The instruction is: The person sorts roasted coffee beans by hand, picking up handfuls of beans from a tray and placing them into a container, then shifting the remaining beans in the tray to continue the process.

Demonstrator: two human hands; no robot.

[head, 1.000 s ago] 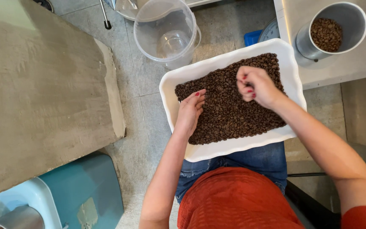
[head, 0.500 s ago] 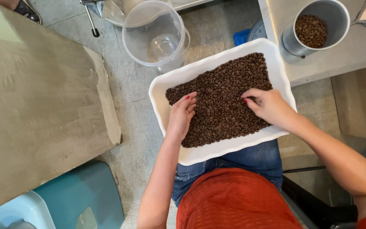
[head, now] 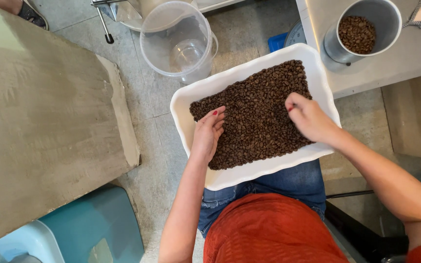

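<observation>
White rectangular tray [head: 191, 104] rested on the seated person's lap, over denim shorts and an orange top. A layer of dark roasted coffee beans [head: 254, 122] covered most of the tray floor, leaving bare white margins along the rim.

Left hand [head: 208, 132] lay palm down on the beans at the tray's left side, fingers loosely spread and slightly bent, tips touching the bean layer. Right hand [head: 309, 118] sat on the beans at the tray's right side, fingers curled inward with the tips drawn together; whether a bean was pinched between them could not be told.

Beyond the tray's far edge, on the tiled floor, stood a clear plastic jug [head: 179, 41]. Past the tray's far right corner, a grey metal cup [head: 383, 22] holding more beans stood on a pale surface [head: 395, 61]. Left of the tray, well apart, lay a large burlap-covered mass [head: 40, 126]. A teal stool [head: 91, 229] stood near the tray's near left corner.
</observation>
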